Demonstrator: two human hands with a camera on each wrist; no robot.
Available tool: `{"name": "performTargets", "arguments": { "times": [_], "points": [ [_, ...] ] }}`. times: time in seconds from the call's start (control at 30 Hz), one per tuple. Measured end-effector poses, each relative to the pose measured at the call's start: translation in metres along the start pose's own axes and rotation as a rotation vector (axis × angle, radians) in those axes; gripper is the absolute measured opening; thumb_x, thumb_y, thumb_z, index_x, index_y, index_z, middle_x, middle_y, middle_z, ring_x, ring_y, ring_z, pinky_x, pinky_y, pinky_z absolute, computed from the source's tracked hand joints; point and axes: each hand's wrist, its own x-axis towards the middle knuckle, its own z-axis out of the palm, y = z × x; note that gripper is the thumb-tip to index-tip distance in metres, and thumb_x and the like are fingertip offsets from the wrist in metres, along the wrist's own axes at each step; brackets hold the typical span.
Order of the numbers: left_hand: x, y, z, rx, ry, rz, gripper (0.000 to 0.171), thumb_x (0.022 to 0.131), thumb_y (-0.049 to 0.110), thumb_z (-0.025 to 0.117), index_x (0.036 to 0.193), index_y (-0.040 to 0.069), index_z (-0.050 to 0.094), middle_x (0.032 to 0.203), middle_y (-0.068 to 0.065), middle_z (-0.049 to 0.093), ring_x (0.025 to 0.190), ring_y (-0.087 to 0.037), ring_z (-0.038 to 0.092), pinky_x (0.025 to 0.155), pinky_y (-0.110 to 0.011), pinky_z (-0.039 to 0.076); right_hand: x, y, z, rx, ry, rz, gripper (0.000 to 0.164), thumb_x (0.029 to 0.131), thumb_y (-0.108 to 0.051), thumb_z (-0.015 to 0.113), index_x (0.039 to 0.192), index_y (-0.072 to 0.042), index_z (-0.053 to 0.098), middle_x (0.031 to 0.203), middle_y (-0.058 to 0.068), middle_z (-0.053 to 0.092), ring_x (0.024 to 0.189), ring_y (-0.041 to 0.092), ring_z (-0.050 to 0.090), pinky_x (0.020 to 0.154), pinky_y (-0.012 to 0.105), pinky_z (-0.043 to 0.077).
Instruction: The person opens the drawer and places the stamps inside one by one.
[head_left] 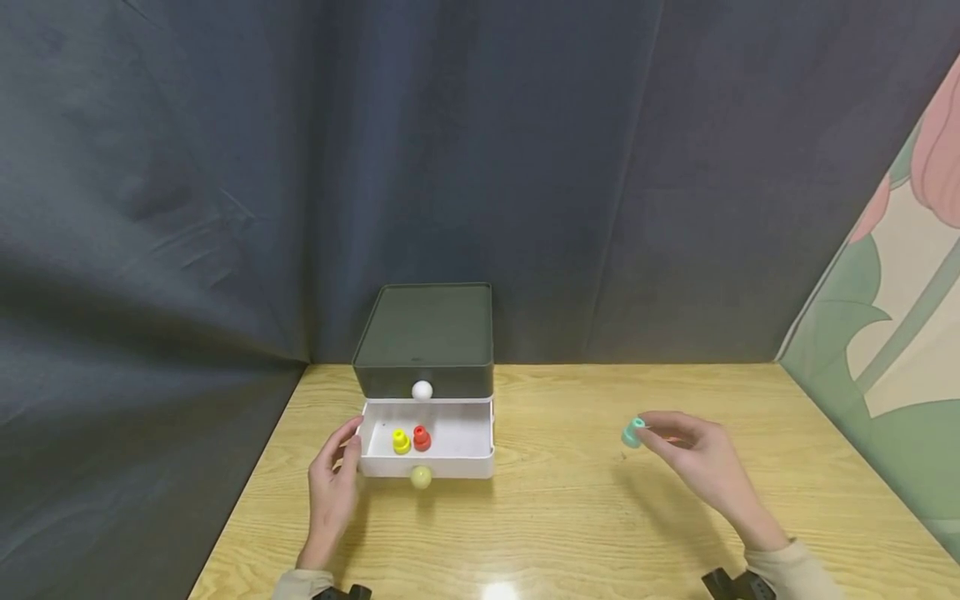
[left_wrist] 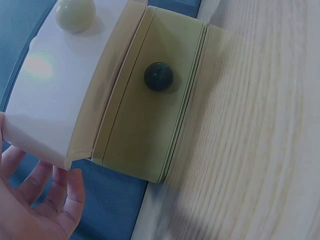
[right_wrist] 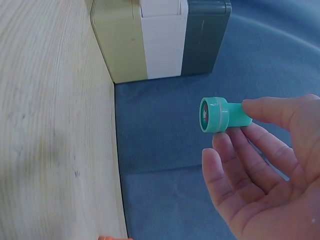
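Observation:
My left hand (head_left: 333, 483) holds the left side of a pulled-out white drawer (head_left: 461, 468), with its fingers along the drawer's side and front corner. Inside the drawer stand a yellow toy stamp (head_left: 401, 442) and a red toy stamp (head_left: 422, 439), side by side. Away to the right, my right hand (head_left: 697, 458) pinches a teal toy stamp (right_wrist: 215, 115) by its narrow handle above the table. The stamp's round face, with a small red and white pattern, shows in the right wrist view. The other fingers of that hand are loosely bent below it.
The drawer belongs to a small cabinet with a dark top (head_left: 435, 325). A green lower drawer (left_wrist: 145, 120) with a dark knob (left_wrist: 159, 76) is closed. Something orange (right_wrist: 114, 238) lies on the wooden table (head_left: 555, 500) near the right hand. Dark curtain (head_left: 480, 167) hangs behind.

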Motion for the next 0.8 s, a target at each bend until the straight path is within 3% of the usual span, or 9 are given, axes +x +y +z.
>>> {"name": "performTargets", "arguments": {
  "times": [0.17, 0.33, 0.8],
  "points": [
    [0.000, -0.001, 0.000, -0.019, 0.008, -0.001, 0.031, 0.110, 0.012, 0.057, 0.136, 0.005, 0.071, 0.136, -0.017, 0.071, 0.092, -0.006, 0.064, 0.071, -0.020, 0.052, 0.000, -0.008, 0.007, 0.033, -0.018, -0.003, 0.039, 0.102, -0.035, 0.074, 0.131, -0.011, 0.075, 0.116, 0.009, 0.081, 0.093, 0.006, 0.075, 0.078, 0.025, 0.058],
    [0.001, -0.002, 0.000, -0.011, 0.003, -0.011, 0.031, 0.111, 0.014, 0.056, 0.137, 0.006, 0.071, 0.137, -0.015, 0.071, 0.093, -0.005, 0.062, 0.073, -0.019, 0.051, 0.003, -0.018, 0.016, 0.064, -0.041, -0.014, 0.037, 0.102, -0.034, 0.074, 0.130, -0.010, 0.075, 0.115, 0.011, 0.081, 0.093, 0.019, 0.079, 0.078, 0.026, 0.059],
    [0.000, 0.000, -0.001, -0.007, 0.003, -0.004, 0.031, 0.110, 0.013, 0.056, 0.137, 0.006, 0.071, 0.137, -0.017, 0.071, 0.094, -0.005, 0.062, 0.074, -0.017, 0.050, 0.010, -0.043, 0.039, 0.152, -0.089, -0.059, 0.029, 0.099, -0.030, 0.077, 0.123, -0.013, 0.078, 0.113, 0.008, 0.081, 0.086, 0.012, 0.078, 0.077, 0.029, 0.060]
  ]
}}
